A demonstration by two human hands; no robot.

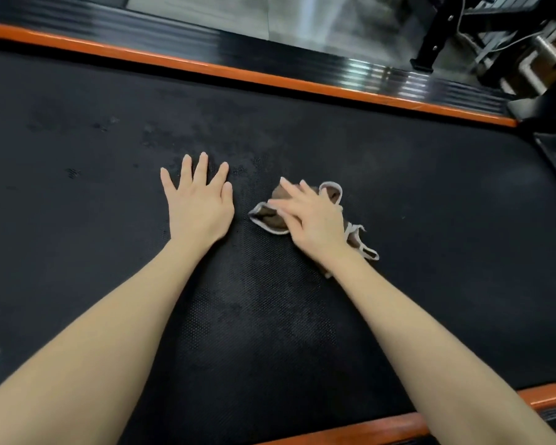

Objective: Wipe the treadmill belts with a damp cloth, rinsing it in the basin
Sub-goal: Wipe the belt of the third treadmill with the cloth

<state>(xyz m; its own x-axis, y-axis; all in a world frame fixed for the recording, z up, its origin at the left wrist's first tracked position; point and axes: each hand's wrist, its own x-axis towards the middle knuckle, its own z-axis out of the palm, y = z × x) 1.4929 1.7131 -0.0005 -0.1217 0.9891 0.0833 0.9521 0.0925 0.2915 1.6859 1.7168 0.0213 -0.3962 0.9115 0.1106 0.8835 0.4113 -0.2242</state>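
Leaning over the belt point(302, 332) from its near orange edge point(398, 422), I see darker damp patches close to me and more scattered toward the left, so I judge this stretch partly wiped. My left hand point(199, 203) lies flat mid-belt, fingers spread wide, holding nothing, bracing me. Just beside it my right hand point(312, 216) presses the brown cloth point(270, 216) against the belt, palm down and fingers loosely extended over it rather than clenched. The far strip under the far orange rail point(238, 72) and the right end look drier, probably still to do. No basin in view.
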